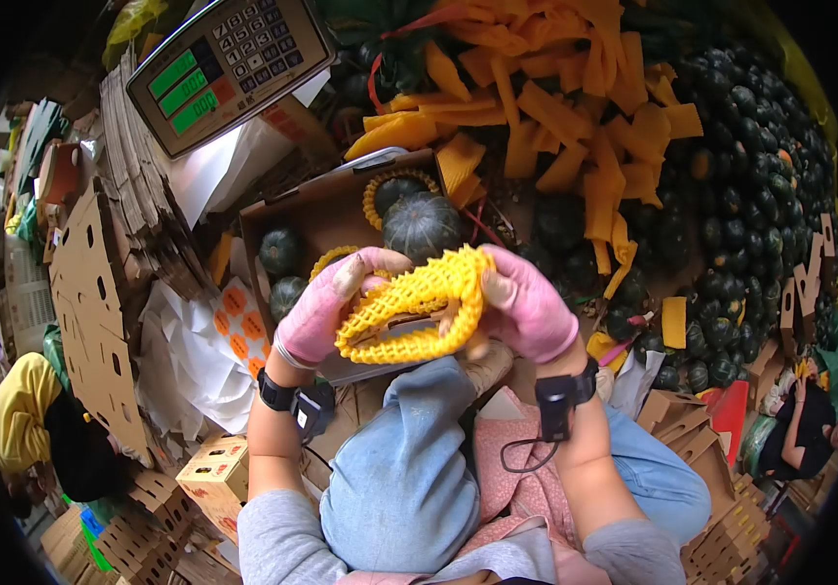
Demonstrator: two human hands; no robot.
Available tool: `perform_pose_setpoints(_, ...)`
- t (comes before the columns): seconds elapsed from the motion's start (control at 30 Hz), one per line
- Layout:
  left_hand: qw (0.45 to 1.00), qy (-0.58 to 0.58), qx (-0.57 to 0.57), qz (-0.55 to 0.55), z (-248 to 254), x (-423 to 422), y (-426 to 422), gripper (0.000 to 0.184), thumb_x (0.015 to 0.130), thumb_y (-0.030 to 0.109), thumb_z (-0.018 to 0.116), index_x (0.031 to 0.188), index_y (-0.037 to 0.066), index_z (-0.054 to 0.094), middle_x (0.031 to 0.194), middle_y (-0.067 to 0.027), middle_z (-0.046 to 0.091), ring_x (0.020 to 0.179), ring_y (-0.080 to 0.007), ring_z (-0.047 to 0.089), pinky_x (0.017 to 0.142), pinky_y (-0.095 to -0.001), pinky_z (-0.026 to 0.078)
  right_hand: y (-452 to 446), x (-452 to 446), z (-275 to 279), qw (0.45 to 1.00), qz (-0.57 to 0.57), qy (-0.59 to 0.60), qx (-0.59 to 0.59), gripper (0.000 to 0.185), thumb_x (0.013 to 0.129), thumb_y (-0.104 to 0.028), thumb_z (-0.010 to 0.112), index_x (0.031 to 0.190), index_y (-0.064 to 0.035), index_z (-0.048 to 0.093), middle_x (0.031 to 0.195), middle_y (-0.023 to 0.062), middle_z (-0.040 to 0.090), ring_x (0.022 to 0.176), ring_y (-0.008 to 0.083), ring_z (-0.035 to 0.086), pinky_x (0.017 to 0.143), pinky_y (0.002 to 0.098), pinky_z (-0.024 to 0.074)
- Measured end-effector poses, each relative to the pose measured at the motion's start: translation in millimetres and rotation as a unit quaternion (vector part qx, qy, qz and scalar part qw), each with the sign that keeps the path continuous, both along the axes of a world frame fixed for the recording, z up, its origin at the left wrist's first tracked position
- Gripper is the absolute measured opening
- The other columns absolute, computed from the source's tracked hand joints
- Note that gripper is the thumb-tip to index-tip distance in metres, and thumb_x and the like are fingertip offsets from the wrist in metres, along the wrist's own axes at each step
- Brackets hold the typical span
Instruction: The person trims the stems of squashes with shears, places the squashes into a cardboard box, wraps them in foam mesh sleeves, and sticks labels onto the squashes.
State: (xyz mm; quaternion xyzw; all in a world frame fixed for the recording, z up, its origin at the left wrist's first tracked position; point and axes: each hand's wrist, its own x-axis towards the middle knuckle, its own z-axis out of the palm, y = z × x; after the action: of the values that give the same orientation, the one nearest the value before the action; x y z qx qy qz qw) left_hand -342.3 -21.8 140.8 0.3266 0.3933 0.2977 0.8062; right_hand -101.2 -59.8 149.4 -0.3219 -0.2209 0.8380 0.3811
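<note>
Grey sleeve point(287, 536) nearest, then a yellow net point(417, 286) running left-right, left hand point(311, 317) and right hand point(543, 314) apart, each gripping an end. Squash point(421, 224) sits just beyond, in the box point(316, 213), left hand probably closer tbh.

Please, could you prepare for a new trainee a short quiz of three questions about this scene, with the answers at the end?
1. True or false: the left hand and the right hand both hold the yellow foam net.
2. Fill in the colour: the display of the digital scale glows ____.
3. What lies in the open carton?
A) glass bottles
B) round, dark green gourds
C) folded towels

Key: 1 true; 2 green; 3 B.
</note>
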Motion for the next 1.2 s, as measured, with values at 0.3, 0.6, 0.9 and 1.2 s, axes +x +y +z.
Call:
perform_pose_setpoints(0.3,0.949,0.193,0.232,0.092,-60,27,19,0.018,0.099,0.019,0.049,0.109,0.004,0.049,0.085,0.0002,0.046,0.079,-0.0076,0.042,0.071,-0.0217,0.040,43,-34,-71,0.758,-0.187,-0.566,0.264,0.019,0.090,-0.022,0.058,0.098,-0.0049,0.055,0.085,0.0209,0.057,0.080,0.0397,0.056,0.071,0.0428,0.0471)
perform_pose_setpoints(0.6,0.949,0.159,0.251,0.108,-83,4,19,0.014,0.096,0.016,0.053,0.100,0.003,0.053,0.086,0.0021,0.049,0.081,-0.0066,0.042,0.074,-0.0210,0.039,22,-57,-87,0.768,-0.301,-0.519,0.222,0.018,0.092,-0.022,0.059,0.094,-0.0036,0.057,0.074,0.0178,0.061,0.069,0.0347,0.062,0.062,0.0358,0.0489)
perform_pose_setpoints(0.9,0.765,0.465,0.424,0.137,-62,0,27,0.018,0.090,0.017,0.060,0.105,0.009,0.057,0.096,-0.0162,0.063,0.086,-0.0375,0.061,0.072,-0.0382,0.051,26,-57,-65,0.550,-0.297,-0.708,0.327,0.019,0.087,-0.019,0.059,0.104,-0.0151,0.051,0.096,0.0101,0.051,0.080,0.0329,0.060,0.062,0.0415,0.0522)
perform_pose_setpoints(1.2,0.790,0.415,0.439,-0.108,-30,0,10,0.075,0.070,0.050,0.074,0.129,0.011,0.050,0.130,-0.0237,0.046,0.116,-0.0421,0.048,0.096,-0.0446,0.043,-1,-78,-11,0.654,0.013,-0.724,0.221,0.035,0.082,-0.011,0.057,0.117,-0.0108,0.055,0.112,0.0160,0.051,0.092,0.0373,0.060,0.076,0.0458,0.0521)
